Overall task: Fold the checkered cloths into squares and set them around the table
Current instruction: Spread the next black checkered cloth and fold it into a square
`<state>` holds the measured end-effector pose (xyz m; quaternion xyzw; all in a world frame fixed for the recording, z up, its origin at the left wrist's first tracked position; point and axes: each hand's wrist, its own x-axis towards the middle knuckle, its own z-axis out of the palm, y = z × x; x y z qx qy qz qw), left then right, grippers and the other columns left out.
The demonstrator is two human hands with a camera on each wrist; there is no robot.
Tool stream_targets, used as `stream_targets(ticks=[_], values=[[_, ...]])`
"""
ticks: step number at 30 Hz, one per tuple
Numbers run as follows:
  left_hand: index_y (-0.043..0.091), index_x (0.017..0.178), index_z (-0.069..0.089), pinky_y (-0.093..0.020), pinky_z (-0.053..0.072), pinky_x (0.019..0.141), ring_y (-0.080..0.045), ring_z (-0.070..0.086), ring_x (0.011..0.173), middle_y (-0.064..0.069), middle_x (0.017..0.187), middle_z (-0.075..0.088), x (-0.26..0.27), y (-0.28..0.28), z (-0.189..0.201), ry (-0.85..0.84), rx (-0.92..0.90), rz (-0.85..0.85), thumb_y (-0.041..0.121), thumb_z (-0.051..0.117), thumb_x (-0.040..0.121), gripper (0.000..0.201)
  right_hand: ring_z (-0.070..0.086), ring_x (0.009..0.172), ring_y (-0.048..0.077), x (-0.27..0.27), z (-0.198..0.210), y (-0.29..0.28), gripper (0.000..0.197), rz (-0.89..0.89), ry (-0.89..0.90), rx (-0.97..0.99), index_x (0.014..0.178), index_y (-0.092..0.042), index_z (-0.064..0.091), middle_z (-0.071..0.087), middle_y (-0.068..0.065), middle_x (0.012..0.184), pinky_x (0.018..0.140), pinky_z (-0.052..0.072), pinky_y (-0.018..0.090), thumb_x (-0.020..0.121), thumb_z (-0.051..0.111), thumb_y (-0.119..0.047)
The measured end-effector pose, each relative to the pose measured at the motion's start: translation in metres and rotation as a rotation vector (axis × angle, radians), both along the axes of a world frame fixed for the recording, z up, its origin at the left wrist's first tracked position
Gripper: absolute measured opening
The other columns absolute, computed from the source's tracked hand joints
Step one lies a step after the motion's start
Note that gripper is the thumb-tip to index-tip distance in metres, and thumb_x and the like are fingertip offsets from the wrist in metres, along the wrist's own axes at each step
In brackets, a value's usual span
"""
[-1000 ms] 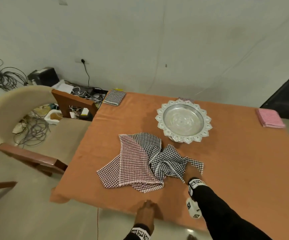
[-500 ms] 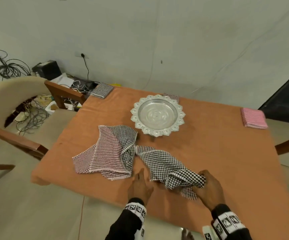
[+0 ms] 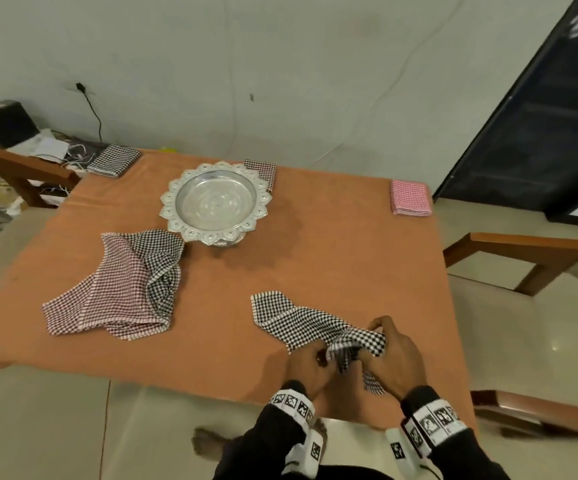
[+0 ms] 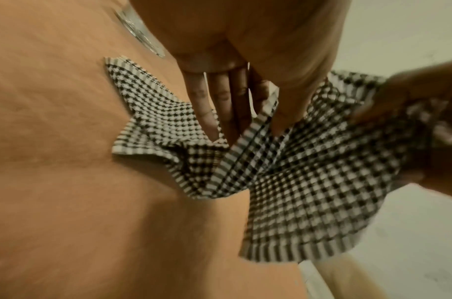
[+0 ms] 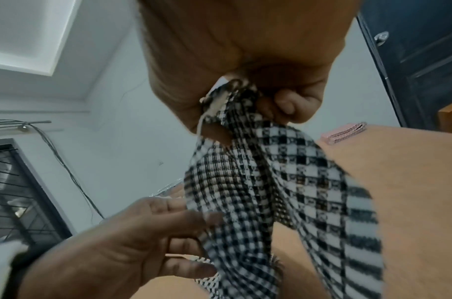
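Note:
A black-and-white checkered cloth (image 3: 301, 323) lies crumpled near the front edge of the orange table (image 3: 332, 251). My right hand (image 3: 379, 344) grips its bunched near end, fingers curled round the fabric (image 5: 245, 161). My left hand (image 3: 318, 358) pinches an edge of the same cloth (image 4: 296, 172) between thumb and fingers (image 4: 227, 109). A loose pile, one red-checked cloth (image 3: 117, 292) over a black-checked one (image 3: 162, 258), lies at the left. Folded squares sit at the far left corner (image 3: 114, 161), behind the tray (image 3: 263, 169), and one pink at the far right (image 3: 410, 197).
A scalloped silver tray (image 3: 176, 216) stands at the table's far middle. Wooden chairs flank the table on the left (image 3: 20, 168) and right (image 3: 523, 252). Cables and boxes clutter the floor at the far left (image 3: 3, 140). A dark door (image 3: 540, 116) is at the right.
The right hand has dragged the black-and-white cloth out of the pile toward the near right edge. The left hand left the table edge and took hold of the cloth.

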<state>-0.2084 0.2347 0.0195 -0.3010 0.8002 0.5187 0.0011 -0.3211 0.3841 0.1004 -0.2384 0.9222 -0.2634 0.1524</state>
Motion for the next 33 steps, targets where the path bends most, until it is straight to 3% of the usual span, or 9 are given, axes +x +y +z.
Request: stream_targets(ticks=[3, 5, 10, 14, 16, 20, 23, 26, 33], values=[[0.029, 0.088, 0.058, -0.043, 0.053, 0.053, -0.017, 0.054, 0.053, 0.0, 0.061, 0.061, -0.005, -0.007, 0.018, 0.156, 0.07, 0.138, 0.04, 0.066, 0.086, 0.014, 0.067, 0.078, 0.021, -0.01, 0.005, 0.008, 0.041, -0.079, 0.155, -0.05, 0.124, -0.025, 0.053, 0.072, 0.0, 0.097, 0.064, 0.051, 0.032, 0.086, 0.069, -0.031], [0.029, 0.089, 0.057, -0.031, 0.042, 0.047, -0.01, 0.042, 0.048, 0.003, 0.053, 0.05, -0.007, -0.016, 0.039, 0.264, 0.056, 0.163, 0.038, 0.067, 0.087, 0.013, 0.067, 0.092, 0.025, -0.018, 0.01, 0.009, 0.035, -0.112, 0.237, -0.092, 0.128, -0.02, 0.057, 0.07, 0.005, 0.115, 0.075, 0.052, 0.035, 0.093, 0.065, -0.022], [0.029, 0.084, 0.065, -0.026, 0.039, 0.053, -0.004, 0.046, 0.056, 0.012, 0.062, 0.054, -0.011, -0.04, 0.068, 0.25, -0.118, -0.031, 0.064, 0.08, 0.07, 0.04, 0.059, 0.089, 0.019, -0.038, 0.032, 0.011, 0.025, -0.196, 0.341, -0.233, 0.114, -0.013, 0.071, 0.066, 0.009, 0.11, 0.076, 0.043, 0.029, 0.093, 0.062, -0.004], [0.026, 0.095, 0.077, -0.031, 0.055, 0.074, -0.011, 0.065, 0.078, 0.007, 0.084, 0.071, -0.004, -0.074, 0.054, 0.01, -0.391, -0.205, 0.043, 0.083, 0.077, 0.026, 0.068, 0.097, 0.027, -0.06, 0.044, 0.032, 0.036, -0.205, 0.343, -0.317, 0.113, -0.013, 0.076, 0.075, 0.009, 0.11, 0.087, 0.054, 0.041, 0.084, 0.065, 0.006], [0.024, 0.104, 0.077, -0.033, 0.054, 0.081, -0.019, 0.067, 0.091, 0.003, 0.099, 0.073, 0.005, -0.087, 0.044, -0.067, -0.474, -0.131, 0.035, 0.075, 0.087, 0.021, 0.07, 0.096, 0.023, -0.071, 0.045, 0.045, 0.038, -0.187, 0.276, -0.338, 0.113, -0.017, 0.077, 0.077, 0.006, 0.109, 0.088, 0.057, 0.043, 0.085, 0.066, 0.006], [0.026, 0.1, 0.068, -0.037, 0.055, 0.078, -0.021, 0.066, 0.089, 0.001, 0.096, 0.072, 0.028, -0.102, 0.04, -0.028, -0.486, 0.101, 0.041, 0.058, 0.096, 0.018, 0.065, 0.084, -0.002, -0.083, 0.05, 0.067, 0.034, -0.103, 0.022, -0.485, 0.112, -0.021, 0.076, 0.076, -0.019, 0.098, 0.067, 0.051, 0.014, 0.096, 0.06, 0.004], [0.025, 0.098, 0.056, -0.043, 0.056, 0.067, -0.017, 0.067, 0.078, 0.003, 0.086, 0.07, 0.034, -0.103, 0.062, 0.19, -0.314, 0.187, 0.047, 0.044, 0.099, 0.025, 0.069, 0.088, 0.0, -0.082, 0.059, 0.082, 0.024, -0.085, -0.099, -0.593, 0.111, -0.016, 0.074, 0.077, -0.015, 0.098, 0.07, 0.054, 0.015, 0.101, 0.058, -0.003], [0.025, 0.096, 0.061, -0.037, 0.056, 0.062, -0.004, 0.066, 0.073, 0.011, 0.08, 0.07, 0.029, -0.102, 0.091, 0.295, -0.322, 0.219, 0.041, 0.056, 0.1, 0.017, 0.074, 0.096, 0.022, -0.081, 0.072, 0.09, 0.019, -0.126, -0.174, -0.699, 0.113, -0.01, 0.075, 0.079, 0.004, 0.103, 0.081, 0.06, 0.03, 0.1, 0.061, -0.012], [0.018, 0.072, 0.077, -0.024, 0.049, 0.055, -0.007, 0.06, 0.059, 0.0, 0.067, 0.073, 0.041, -0.131, 0.154, 0.194, -0.164, -0.015, 0.037, 0.093, 0.063, 0.027, 0.073, 0.096, 0.034, -0.088, 0.089, 0.109, 0.023, -0.357, -0.173, -0.892, 0.109, 0.001, 0.074, 0.076, 0.018, 0.103, 0.08, 0.061, 0.031, 0.095, 0.069, -0.017]])
